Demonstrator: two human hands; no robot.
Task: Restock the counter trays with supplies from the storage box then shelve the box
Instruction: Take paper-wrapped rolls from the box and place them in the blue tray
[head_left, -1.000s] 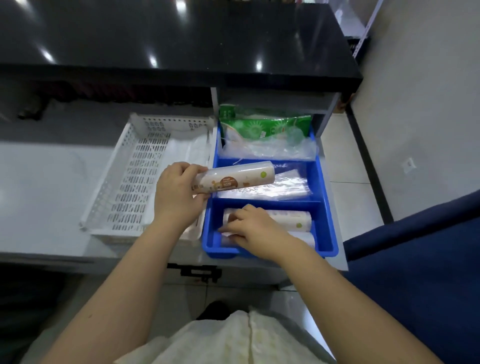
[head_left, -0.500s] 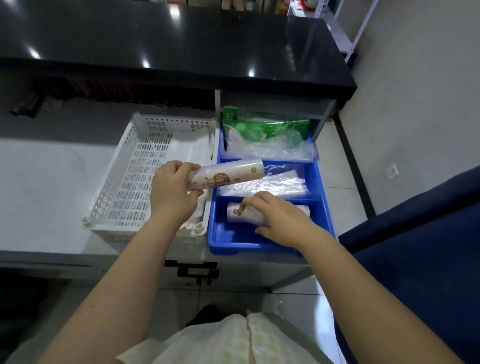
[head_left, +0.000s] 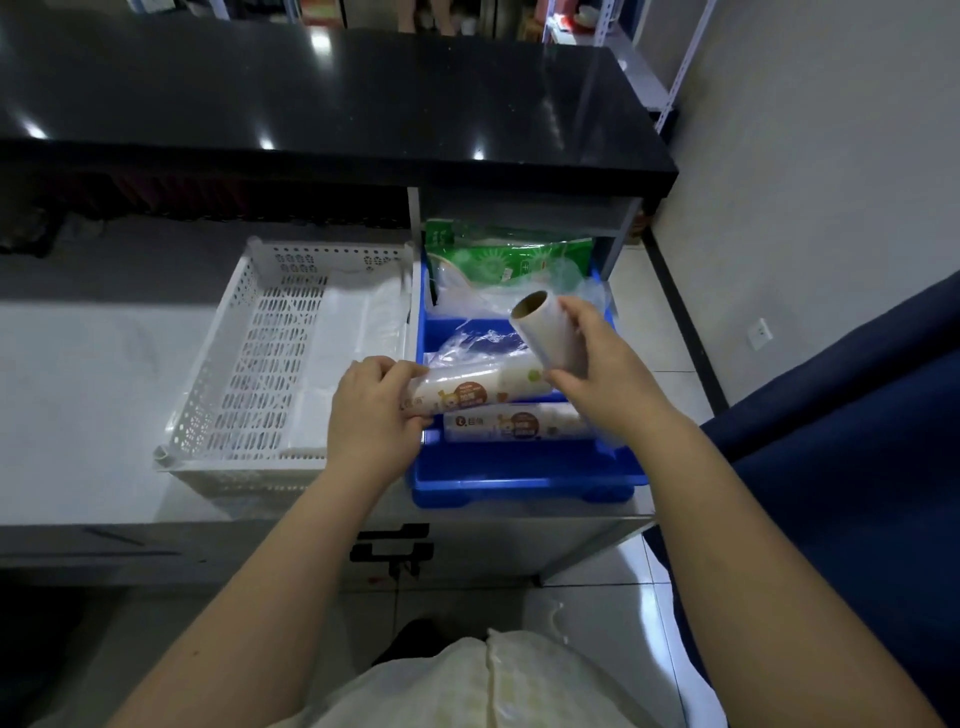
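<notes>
A blue divided tray (head_left: 519, 480) sits on the grey counter, next to a white perforated basket (head_left: 249, 364). My left hand (head_left: 371, 415) grips one end of a labelled white roll (head_left: 483, 389) lying across the tray's divider. My right hand (head_left: 602, 369) holds a second, plain white roll (head_left: 545, 332) tilted up above the tray, its cardboard core facing me. A third labelled roll (head_left: 514, 423) lies in the tray's front compartment. Clear plastic bags (head_left: 467, 345) fill the middle compartment, and a green packet (head_left: 509, 260) stands at the back.
A black countertop (head_left: 332, 104) overhangs the grey counter (head_left: 78, 389). Folded white bags (head_left: 353, 338) lie in the basket's right side. A dark blue chair (head_left: 857, 441) stands at my right. Metal shelving (head_left: 670, 67) shows at the far right, tiled floor below.
My right hand lifted a plain roll out of the tray's front compartment and tilted it up. My left hand lowered its labelled roll onto the tray's divider.
</notes>
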